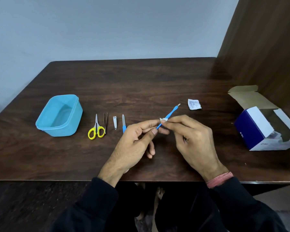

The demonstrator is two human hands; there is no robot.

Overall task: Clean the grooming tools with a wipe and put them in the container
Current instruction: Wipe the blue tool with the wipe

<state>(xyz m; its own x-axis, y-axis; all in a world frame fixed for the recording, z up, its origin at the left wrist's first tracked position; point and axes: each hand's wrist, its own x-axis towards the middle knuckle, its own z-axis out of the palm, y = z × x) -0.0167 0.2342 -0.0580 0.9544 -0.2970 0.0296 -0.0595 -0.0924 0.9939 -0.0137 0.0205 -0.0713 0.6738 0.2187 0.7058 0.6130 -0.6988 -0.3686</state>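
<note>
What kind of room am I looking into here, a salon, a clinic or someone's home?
Most likely a plain room at home, not a salon: a bare dark wooden table pushed against a blank grey wall, a wood panel at the right, and bare feet under the table. No salon fittings show.

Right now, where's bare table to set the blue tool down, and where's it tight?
Free: the wide strip behind the tools up to the back edge of the table; the patch between the torn packet and the box; the front-left corner below the container. Crowded: the row of scissors, tweezers, clippers and file beside the left hand.
</note>
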